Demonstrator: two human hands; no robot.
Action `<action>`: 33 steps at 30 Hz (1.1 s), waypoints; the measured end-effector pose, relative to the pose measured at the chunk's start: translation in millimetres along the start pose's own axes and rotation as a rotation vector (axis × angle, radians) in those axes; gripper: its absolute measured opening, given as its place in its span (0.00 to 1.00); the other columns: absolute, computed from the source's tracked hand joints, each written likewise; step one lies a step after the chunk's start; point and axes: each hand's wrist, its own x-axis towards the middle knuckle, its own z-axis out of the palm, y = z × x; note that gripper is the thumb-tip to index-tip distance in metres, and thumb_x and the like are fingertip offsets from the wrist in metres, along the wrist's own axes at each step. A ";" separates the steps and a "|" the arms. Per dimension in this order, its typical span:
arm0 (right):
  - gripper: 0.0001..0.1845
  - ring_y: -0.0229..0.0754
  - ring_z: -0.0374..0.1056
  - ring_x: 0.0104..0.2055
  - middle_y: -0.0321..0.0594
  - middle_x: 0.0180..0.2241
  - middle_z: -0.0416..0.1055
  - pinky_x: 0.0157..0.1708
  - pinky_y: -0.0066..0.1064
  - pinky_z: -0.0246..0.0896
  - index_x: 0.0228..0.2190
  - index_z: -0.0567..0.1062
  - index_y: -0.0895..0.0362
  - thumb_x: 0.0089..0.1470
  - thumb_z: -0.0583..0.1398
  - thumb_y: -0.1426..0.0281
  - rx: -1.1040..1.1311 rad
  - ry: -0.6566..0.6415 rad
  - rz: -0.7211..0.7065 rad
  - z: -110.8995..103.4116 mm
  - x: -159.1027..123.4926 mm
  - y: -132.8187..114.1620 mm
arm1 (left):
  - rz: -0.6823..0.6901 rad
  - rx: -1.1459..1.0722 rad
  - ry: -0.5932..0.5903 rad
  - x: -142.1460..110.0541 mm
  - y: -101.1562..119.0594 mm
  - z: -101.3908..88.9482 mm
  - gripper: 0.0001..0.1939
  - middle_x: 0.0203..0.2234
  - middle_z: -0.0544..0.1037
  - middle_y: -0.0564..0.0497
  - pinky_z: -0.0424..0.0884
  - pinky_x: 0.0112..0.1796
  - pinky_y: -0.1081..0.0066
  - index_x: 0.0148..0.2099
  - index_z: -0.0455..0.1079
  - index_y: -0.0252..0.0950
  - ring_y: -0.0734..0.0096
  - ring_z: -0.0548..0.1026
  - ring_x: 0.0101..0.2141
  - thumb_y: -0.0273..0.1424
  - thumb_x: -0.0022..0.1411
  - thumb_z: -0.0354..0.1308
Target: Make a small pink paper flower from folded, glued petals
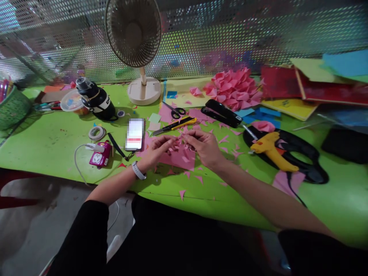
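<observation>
My left hand [161, 148] and my right hand [204, 147] meet over the middle of the table, fingers pinched together. Between the fingertips is a small piece of pink paper [181, 142]; its exact shape is hard to make out. Below them lies a flat pink sheet [184, 159] among scattered pink paper scraps [199, 179]. Just beyond my hands are a yellow and black utility knife [179, 124] and black scissors [176, 112]. A black stapler [221, 113] rests farther right, in front of a heap of folded pink paper petals [234, 90].
A phone [135, 134], purple power adapter [100, 155], tape roll [97, 133] and black bottle [96, 99] stand left. A fan [143, 91] is at the back. At right, a yellow glue gun [271, 151] lies on a black holder [313, 153], its cord trailing over the front edge.
</observation>
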 end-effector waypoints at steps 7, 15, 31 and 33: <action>0.09 0.37 0.70 0.29 0.35 0.28 0.75 0.31 0.31 0.70 0.30 0.80 0.53 0.52 0.68 0.60 -0.062 -0.002 -0.024 0.6 -0.4 6.3 | -0.112 0.043 -0.050 -3.0 -1.7 4.6 0.22 0.40 0.82 0.44 0.75 0.35 0.73 0.45 0.77 0.33 0.72 0.81 0.35 0.44 0.56 0.70; 0.12 0.38 0.69 0.29 0.36 0.27 0.74 0.30 0.32 0.70 0.28 0.79 0.54 0.53 0.68 0.58 -0.149 -0.008 -0.074 -1.7 -0.1 4.9 | -0.106 -0.005 -0.032 -2.8 -1.3 2.6 0.21 0.37 0.83 0.45 0.77 0.35 0.74 0.44 0.78 0.33 0.72 0.81 0.35 0.44 0.56 0.70; 0.20 0.42 0.77 0.27 0.41 0.32 0.80 0.22 0.30 0.71 0.46 0.74 0.53 0.58 0.64 0.54 -0.271 -0.269 0.081 -28.0 5.3 -22.6 | 0.013 0.020 0.124 6.9 1.5 -6.1 0.18 0.34 0.81 0.49 0.74 0.29 0.75 0.42 0.75 0.34 0.76 0.78 0.29 0.43 0.57 0.69; 0.19 0.42 0.78 0.28 0.41 0.30 0.80 0.23 0.30 0.72 0.39 0.73 0.54 0.57 0.64 0.52 -0.232 -0.256 0.069 -17.7 -0.9 -19.0 | 0.022 0.048 0.106 5.0 0.6 -3.9 0.19 0.32 0.80 0.50 0.73 0.29 0.75 0.42 0.76 0.34 0.77 0.77 0.28 0.44 0.57 0.68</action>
